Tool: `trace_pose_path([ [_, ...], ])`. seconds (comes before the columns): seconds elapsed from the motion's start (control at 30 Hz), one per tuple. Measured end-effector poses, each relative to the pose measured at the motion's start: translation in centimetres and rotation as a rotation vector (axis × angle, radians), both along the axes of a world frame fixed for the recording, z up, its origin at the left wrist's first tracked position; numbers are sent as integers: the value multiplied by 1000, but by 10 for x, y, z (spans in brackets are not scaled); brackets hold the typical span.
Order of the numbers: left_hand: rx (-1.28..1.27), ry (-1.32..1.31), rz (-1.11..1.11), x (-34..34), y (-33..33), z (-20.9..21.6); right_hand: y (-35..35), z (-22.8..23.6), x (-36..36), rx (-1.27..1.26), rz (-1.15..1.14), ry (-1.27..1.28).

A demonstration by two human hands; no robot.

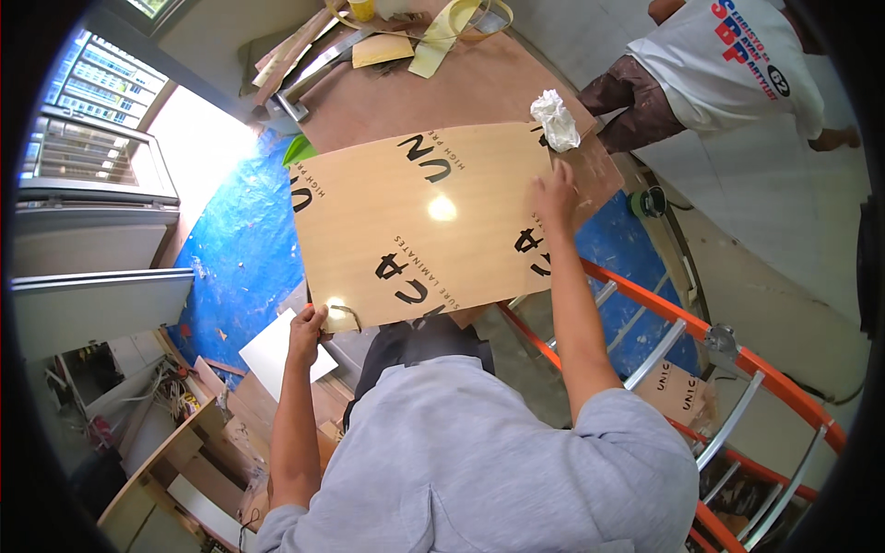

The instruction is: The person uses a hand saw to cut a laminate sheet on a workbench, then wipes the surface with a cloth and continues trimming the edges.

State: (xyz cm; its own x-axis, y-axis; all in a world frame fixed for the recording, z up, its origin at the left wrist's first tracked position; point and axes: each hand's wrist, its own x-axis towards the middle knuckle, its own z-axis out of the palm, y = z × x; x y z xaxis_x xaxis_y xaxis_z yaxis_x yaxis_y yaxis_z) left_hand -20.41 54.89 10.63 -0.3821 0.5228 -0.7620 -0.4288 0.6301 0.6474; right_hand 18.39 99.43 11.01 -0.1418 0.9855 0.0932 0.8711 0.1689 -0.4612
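Note:
A glossy tan laminate sheet [369, 217] with dark printing lies across the front of a brown work table [369, 111], its near edge reaching toward my body. My left hand [306, 334] grips the sheet's near left corner, thumb on top. A short dark curved strip [348, 315] shows on the sheet beside that thumb. Over the sheet's right side is my right hand [555, 195], its fingers blurred; whether they press on the sheet cannot be made out. Just beyond them sits a crumpled white wad [555, 120], cloth or paper, at the far right corner.
An orange ladder [636, 290] stands close at my right. Offcuts and a yellow strip [447, 37] crowd the table's far end. Another person [714, 74] works by the right wall. Blue sheeting [230, 249] covers floor at left, with wood scraps and an open wooden box [175, 452] nearer.

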Motion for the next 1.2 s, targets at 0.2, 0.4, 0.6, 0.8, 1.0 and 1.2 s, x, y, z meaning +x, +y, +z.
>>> trace_pose_path([
  [0.2, -6, -19, -1, -1, 5, 10, 17, -18, -143, 153, 522, -83],
  [0.4, 1, -61, -50, -15, -10, -11, 83, -14, -207, -335, 549, -37],
  [0.6, -38, -39, -35, -10, -7, -10, 151, -43, -151, -156, 165, 164],
  [0.8, -4, 8, 18, -2, 1, 5, 64, -23, -10, 212, -175, 162],
  [1.0, -98, 91, -247, -24, 10, 3, -23, -16, 33, -388, -298, -121],
  [1.2, -35, -44, -243, -28, 10, -3, -21, 17, 37, -496, -283, -69],
])
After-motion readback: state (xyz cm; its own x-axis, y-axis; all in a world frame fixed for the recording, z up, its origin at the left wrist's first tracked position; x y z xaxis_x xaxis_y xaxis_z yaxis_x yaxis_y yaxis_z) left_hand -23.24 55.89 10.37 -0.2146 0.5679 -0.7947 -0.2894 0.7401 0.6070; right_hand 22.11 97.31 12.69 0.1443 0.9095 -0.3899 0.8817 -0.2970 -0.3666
